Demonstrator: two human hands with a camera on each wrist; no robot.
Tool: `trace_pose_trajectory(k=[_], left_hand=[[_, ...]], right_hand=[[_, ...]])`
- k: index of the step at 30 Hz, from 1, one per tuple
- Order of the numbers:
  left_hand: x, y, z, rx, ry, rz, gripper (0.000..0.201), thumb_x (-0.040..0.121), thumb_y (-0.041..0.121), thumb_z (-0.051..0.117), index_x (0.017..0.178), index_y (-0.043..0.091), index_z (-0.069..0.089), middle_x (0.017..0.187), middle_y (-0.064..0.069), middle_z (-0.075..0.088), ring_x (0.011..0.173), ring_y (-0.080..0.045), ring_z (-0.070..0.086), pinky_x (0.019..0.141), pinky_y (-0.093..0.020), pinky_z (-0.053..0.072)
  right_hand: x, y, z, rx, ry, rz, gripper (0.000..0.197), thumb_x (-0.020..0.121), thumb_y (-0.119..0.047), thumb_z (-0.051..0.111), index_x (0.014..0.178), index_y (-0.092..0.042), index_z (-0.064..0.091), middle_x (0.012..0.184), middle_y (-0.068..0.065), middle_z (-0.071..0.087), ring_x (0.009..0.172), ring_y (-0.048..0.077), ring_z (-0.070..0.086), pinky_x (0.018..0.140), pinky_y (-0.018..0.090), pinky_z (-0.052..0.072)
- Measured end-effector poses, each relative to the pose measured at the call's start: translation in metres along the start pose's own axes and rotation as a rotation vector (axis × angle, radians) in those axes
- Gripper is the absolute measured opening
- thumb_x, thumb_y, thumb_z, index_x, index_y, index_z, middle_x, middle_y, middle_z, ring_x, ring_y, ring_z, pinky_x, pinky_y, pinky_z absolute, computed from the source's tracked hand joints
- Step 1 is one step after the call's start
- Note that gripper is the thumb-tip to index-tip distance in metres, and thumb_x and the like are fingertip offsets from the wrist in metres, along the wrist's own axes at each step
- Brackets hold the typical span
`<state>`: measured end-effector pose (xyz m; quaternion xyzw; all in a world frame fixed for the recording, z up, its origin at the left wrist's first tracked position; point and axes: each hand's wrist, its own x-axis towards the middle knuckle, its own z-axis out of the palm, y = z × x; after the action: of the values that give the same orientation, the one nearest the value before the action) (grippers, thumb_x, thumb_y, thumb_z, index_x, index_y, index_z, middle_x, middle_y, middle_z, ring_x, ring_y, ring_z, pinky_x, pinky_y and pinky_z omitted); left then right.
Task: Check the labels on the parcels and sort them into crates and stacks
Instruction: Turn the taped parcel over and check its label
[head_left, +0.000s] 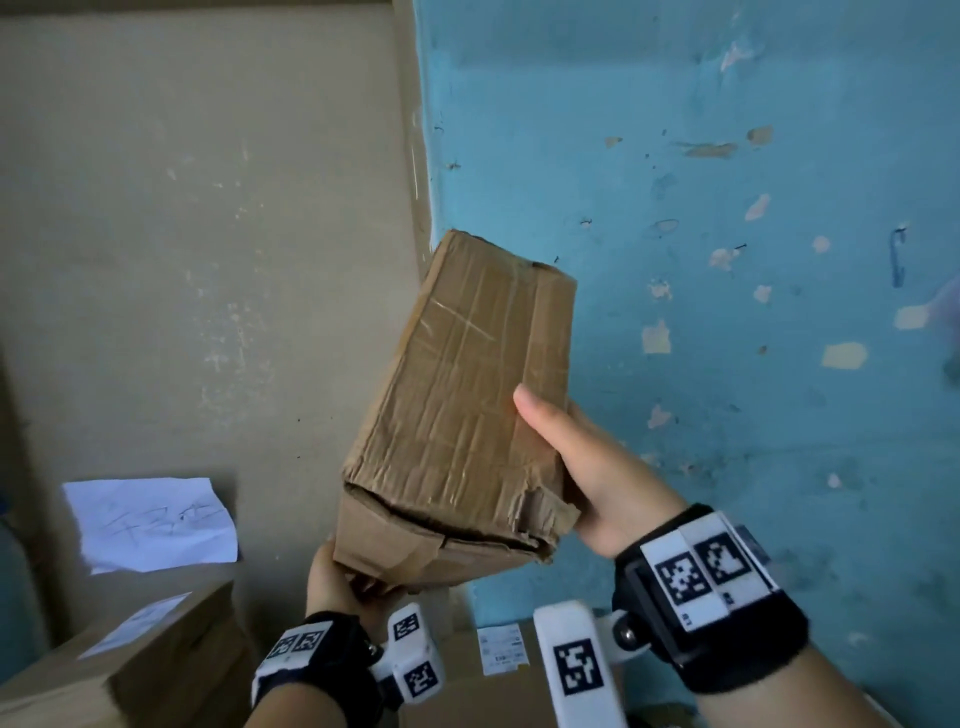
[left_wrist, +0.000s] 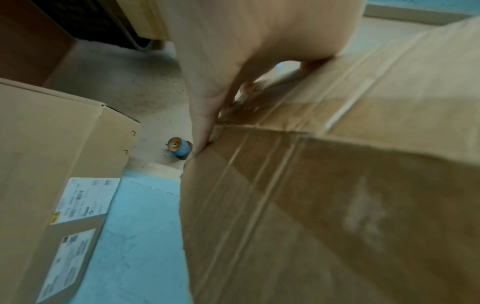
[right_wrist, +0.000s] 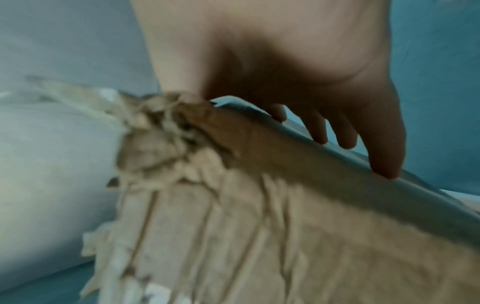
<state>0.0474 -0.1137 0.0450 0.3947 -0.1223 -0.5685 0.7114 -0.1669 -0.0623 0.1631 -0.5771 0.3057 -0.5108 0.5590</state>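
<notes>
A worn, creased brown cardboard parcel (head_left: 462, 410) wrapped in tape is held up in the air, tilted, in front of the wall. My left hand (head_left: 337, 582) grips its torn lower end from beneath. My right hand (head_left: 587, 457) grips its right side, thumb on the top face and fingers (right_wrist: 345, 131) curled round the far edge. The left wrist view shows the parcel's (left_wrist: 324, 195) taped underside, the right wrist view the parcel's (right_wrist: 233, 226) frayed corner. No label shows on the faces in view.
A large cardboard box (head_left: 130, 665) with a white label sits at lower left, a handwritten paper sheet (head_left: 150, 525) on the wall above it. Another labelled box (head_left: 498, 670) lies below my hands. Blue floor (left_wrist: 140, 236) and a small blue spool (left_wrist: 179, 150) lie beneath.
</notes>
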Motion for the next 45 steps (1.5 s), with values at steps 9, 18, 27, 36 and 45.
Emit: trace_pose_trajectory(k=[9, 18, 27, 36, 45], left_hand=[[-0.002, -0.006, 0.0, 0.033, 0.034, -0.116, 0.027, 0.089, 0.028, 0.047, 0.091, 0.009, 0.065, 0.101, -0.019, 0.065, 0.096, -0.038, 0.059, 0.092, -0.055, 0.046], [0.008, -0.016, -0.004, 0.016, 0.028, -0.094, 0.018, 0.085, 0.022, 0.047, 0.077, 0.01, 0.059, 0.087, -0.015, 0.06, 0.084, -0.035, 0.055, 0.092, -0.051, 0.047], [0.012, -0.011, -0.012, 0.02, 0.034, -0.081, 0.046, 0.091, 0.047, 0.045, 0.124, 0.019, 0.062, 0.125, -0.011, 0.061, 0.117, -0.033, 0.055, 0.087, -0.049, 0.046], [0.004, 0.012, -0.021, 0.203, 0.024, 0.122, 0.059, 0.097, 0.054, 0.046, 0.144, 0.018, 0.046, 0.146, -0.003, 0.049, 0.136, -0.024, 0.043, 0.115, -0.045, 0.031], [0.005, 0.035, -0.026, 0.195, -0.134, 0.283, 0.029, 0.101, 0.013, 0.046, 0.125, 0.017, 0.061, 0.11, -0.003, 0.067, 0.095, -0.012, 0.059, 0.079, -0.027, 0.045]], right_hand=[[0.012, 0.014, 0.001, 0.107, 0.109, 0.062, 0.088, 0.049, -0.076, 0.076, 0.124, -0.033, 0.061, 0.117, -0.002, 0.071, 0.113, 0.023, 0.065, 0.103, 0.047, 0.046], [0.012, 0.011, -0.004, 0.139, 0.103, 0.016, 0.065, 0.076, -0.059, 0.07, 0.13, -0.025, 0.058, 0.119, 0.002, 0.071, 0.11, 0.023, 0.067, 0.104, 0.045, 0.046], [0.01, 0.022, -0.024, -0.009, 0.37, -0.22, 0.084, 0.059, -0.08, 0.068, 0.121, -0.023, 0.063, 0.123, 0.0, 0.067, 0.114, 0.02, 0.063, 0.103, 0.049, 0.046], [0.014, 0.035, -0.061, 0.11, 0.568, -0.344, 0.026, 0.101, -0.016, 0.049, 0.125, -0.017, 0.058, 0.122, 0.009, 0.063, 0.099, 0.011, 0.067, 0.089, 0.026, 0.054], [0.0, 0.034, -0.095, -0.012, 0.666, -0.03, 0.005, 0.101, -0.02, 0.046, 0.101, -0.019, 0.052, 0.082, -0.001, 0.05, 0.072, 0.012, 0.046, 0.084, 0.033, 0.037]])
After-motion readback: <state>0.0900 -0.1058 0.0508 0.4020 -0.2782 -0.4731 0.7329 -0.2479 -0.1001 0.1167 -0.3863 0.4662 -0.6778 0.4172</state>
